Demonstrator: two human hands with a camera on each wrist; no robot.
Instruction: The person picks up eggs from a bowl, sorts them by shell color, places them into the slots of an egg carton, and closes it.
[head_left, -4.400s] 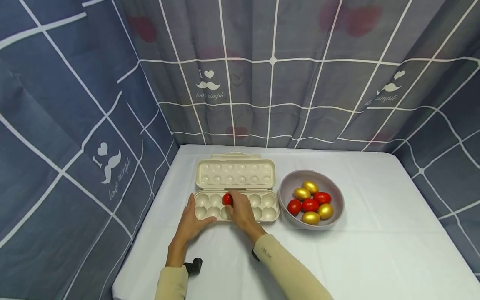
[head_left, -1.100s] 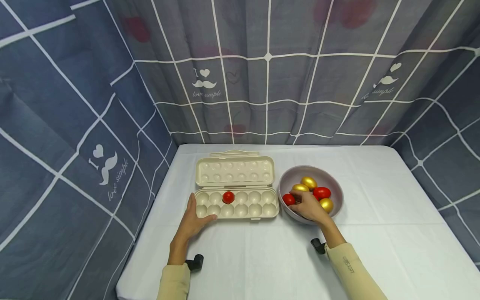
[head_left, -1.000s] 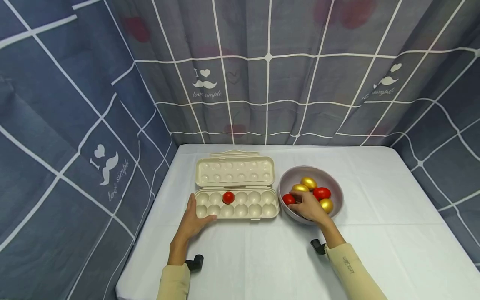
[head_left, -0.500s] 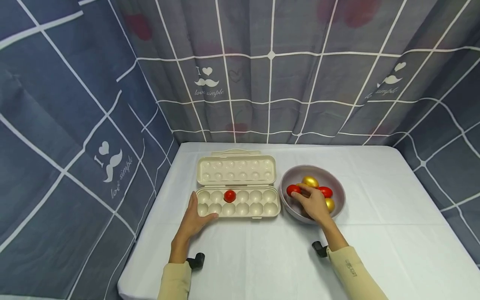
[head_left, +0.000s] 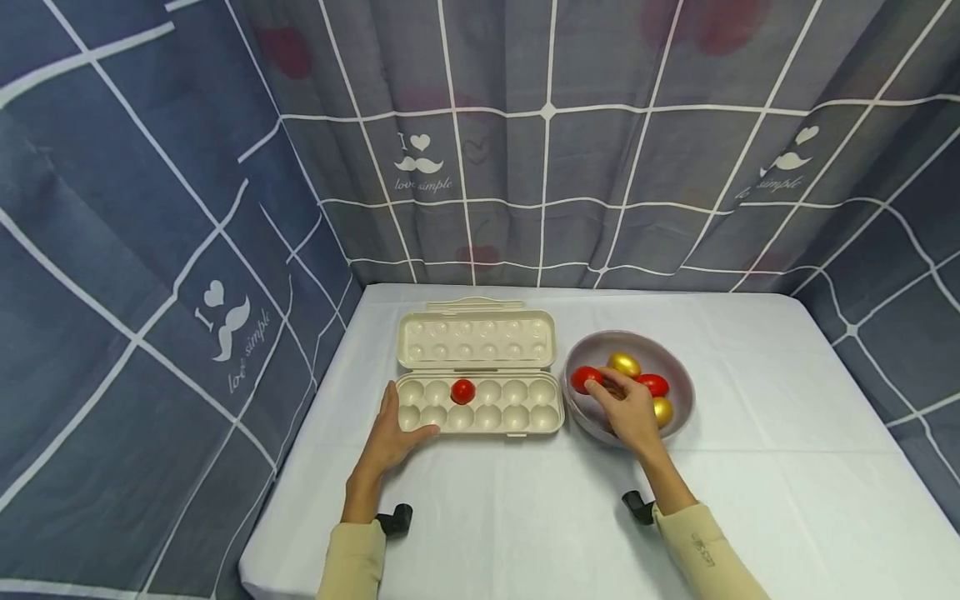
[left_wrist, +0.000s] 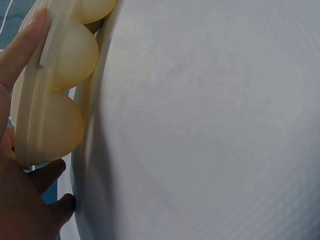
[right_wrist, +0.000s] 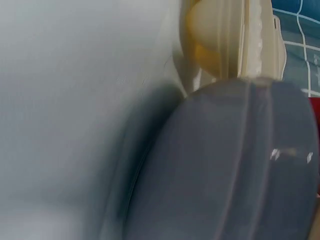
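My right hand (head_left: 632, 417) pinches a red egg (head_left: 587, 381) over the left side of the mauve bowl (head_left: 678, 367). A sliver of red (right_wrist: 315, 110) shows past the bowl's wall at the right edge of the right wrist view. My left hand (head_left: 390, 437) lies around the front left corner of the cream egg carton (head_left: 555, 400), thumb straight along its front edge, forefinger along its left end. Another red egg (head_left: 462, 392) sits in the carton's back row, third cup from the left. The other cups hold nothing.
The carton's lid (head_left: 476, 340) lies folded back behind its base. Inside the bowl are a gold egg (head_left: 624, 364), a red egg (head_left: 654, 384) and another gold egg (head_left: 662, 411); my hand hides part of the contents. A grid-patterned curtain (head_left: 502, 225) hangs behind the white-covered table (head_left: 787, 450).
The right hand has set a red egg in the carton, moved right to the bowl, and raised another red egg from among those inside. The left hand has stayed at the carton.
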